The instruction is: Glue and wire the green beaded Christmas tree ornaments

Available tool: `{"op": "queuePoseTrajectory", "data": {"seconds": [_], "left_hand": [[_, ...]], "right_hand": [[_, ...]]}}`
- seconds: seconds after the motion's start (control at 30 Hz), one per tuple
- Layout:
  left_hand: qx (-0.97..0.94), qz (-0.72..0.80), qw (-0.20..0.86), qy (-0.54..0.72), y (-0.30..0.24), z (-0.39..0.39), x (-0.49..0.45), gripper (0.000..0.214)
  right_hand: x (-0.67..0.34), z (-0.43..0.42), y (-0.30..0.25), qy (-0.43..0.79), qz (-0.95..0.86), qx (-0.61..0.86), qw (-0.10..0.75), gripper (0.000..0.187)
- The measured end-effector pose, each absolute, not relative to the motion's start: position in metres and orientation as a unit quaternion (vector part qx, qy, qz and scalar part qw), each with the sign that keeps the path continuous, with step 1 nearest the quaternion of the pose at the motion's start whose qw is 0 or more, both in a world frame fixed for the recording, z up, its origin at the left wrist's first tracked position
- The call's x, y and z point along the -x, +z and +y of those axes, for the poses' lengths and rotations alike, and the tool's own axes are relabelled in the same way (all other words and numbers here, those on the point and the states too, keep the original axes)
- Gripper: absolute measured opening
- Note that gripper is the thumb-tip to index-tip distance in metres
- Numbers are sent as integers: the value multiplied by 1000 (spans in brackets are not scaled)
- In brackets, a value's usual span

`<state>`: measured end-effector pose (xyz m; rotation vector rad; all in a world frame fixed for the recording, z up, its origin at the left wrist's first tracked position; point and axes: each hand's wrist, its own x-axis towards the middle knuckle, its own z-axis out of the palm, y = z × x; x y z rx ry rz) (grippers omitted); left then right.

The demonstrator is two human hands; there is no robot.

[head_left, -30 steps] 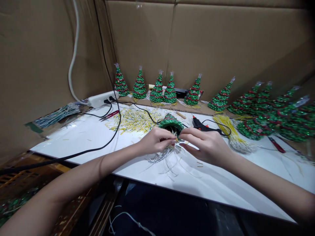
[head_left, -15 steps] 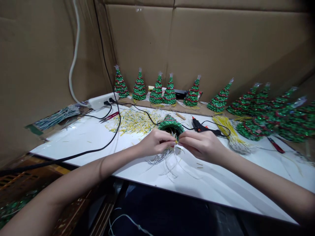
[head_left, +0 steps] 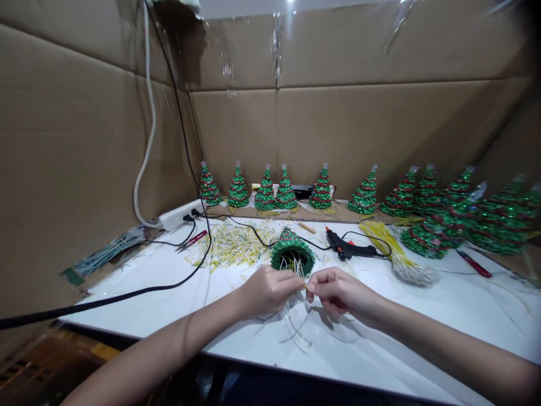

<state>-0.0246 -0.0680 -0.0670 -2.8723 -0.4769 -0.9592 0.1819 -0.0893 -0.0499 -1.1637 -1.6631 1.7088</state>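
Note:
A small green beaded Christmas tree [head_left: 292, 255] lies on its side on the white table [head_left: 422, 316], its hollow base facing me with thin white and yellow wires [head_left: 296, 316] spilling out. My left hand [head_left: 267, 291] is closed around a bunch of those wires just in front of the base. My right hand [head_left: 336, 293] pinches the tip of a wire, fingertips almost meeting those of the left hand.
A black glue gun [head_left: 347, 248] lies right of the tree. A yellow wire bundle [head_left: 391, 248], cut yellow wire pieces [head_left: 230, 245], red cutters [head_left: 192, 239], a power strip [head_left: 180, 214] and a black cable [head_left: 127, 293] share the table. Several finished trees [head_left: 321, 189] line the cardboard wall.
The view has tilted up, so the table and hands sit lower in the picture. Both hands stay pinched together at the wires by the tree's base.

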Motion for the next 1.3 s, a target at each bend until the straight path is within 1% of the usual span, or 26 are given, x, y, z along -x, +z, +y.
{"op": "queuePoseTrajectory", "data": {"seconds": [0.03, 0.07, 0.13, 0.2, 0.23, 0.27, 0.3, 0.4, 0.53, 0.6, 0.63, 0.7, 0.73, 0.8, 0.87, 0.9, 0.93, 1.0, 1.03, 1.1, 1.17, 1.23, 1.3], "left_hand": [[937, -159, 21, -310, -66, -69, 24, 22], [934, -162, -5, -319, -65, -69, 23, 22], [920, -170, -68, -348, -62, -71, 20, 20], [905, -184, -118, -366, -60, -72, 17, 21], [900, -192, -136, -368, -58, -73, 16, 24], [896, -202, -149, -368, -57, -73, 15, 25], [892, -209, -160, -367, -56, -74, 14, 25], [883, -226, -178, -370, -54, -76, 14, 23], [879, -228, -180, -378, -50, -77, 13, 24], [878, -224, -177, -384, -50, -76, 13, 24], [879, -220, -172, -387, -51, -76, 13, 24], [884, -206, -151, -393, -54, -74, 14, 23], [888, -196, -131, -395, -56, -72, 15, 22], [901, -175, -80, -390, -60, -70, 18, 22], [914, -159, -36, -370, -63, -69, 20, 23], [919, -156, -24, -361, -63, -68, 20, 24], [921, -155, -22, -356, -64, -68, 21, 24], [920, -158, -43, -357, -62, -69, 20, 24], [916, -161, -62, -362, -62, -69, 20, 24], [904, -175, -107, -375, -60, -68, 18, 23], [890, -193, -143, -387, -59, -68, 17, 23], [881, -208, -166, -391, -59, -67, 17, 24], [877, -217, -180, -388, -58, -67, 17, 23]], "right_hand": [[-183, -90, -50, 587, -644, 433, 230, 30], [-185, -92, -49, 522, -694, 437, 234, 29], [-188, -96, -49, 327, -799, 424, 273, 28], [-190, -101, -50, 111, -867, 380, 303, 33], [-190, -103, -51, 23, -884, 355, 303, 28], [-191, -103, -52, -47, -894, 331, 299, 19], [-191, -104, -53, -107, -897, 310, 295, 13], [-193, -101, -54, -209, -893, 272, 292, 18], [-197, -97, -49, -257, -893, 246, 275, 19], [-197, -95, -48, -243, -896, 251, 274, 23], [-196, -95, -49, -215, -898, 261, 283, 24], [-192, -95, -50, -109, -892, 296, 324, 24], [-189, -96, -52, -31, -879, 321, 351, 24], [-183, -98, -54, 171, -824, 374, 389, 26], [-179, -99, -55, 380, -734, 409, 387, 30], [-177, -99, -55, 462, -687, 417, 376, 32], [-177, -98, -55, 520, -649, 421, 362, 33], [-178, -97, -53, 561, -625, 425, 339, 34], [-180, -96, -52, 546, -643, 424, 331, 34], [-185, -97, -50, 442, -723, 415, 331, 32], [-190, -98, -49, 261, -815, 388, 342, 32], [-195, -100, -50, 71, -874, 349, 331, 35], [-198, -100, -51, -72, -897, 311, 306, 27]]}}
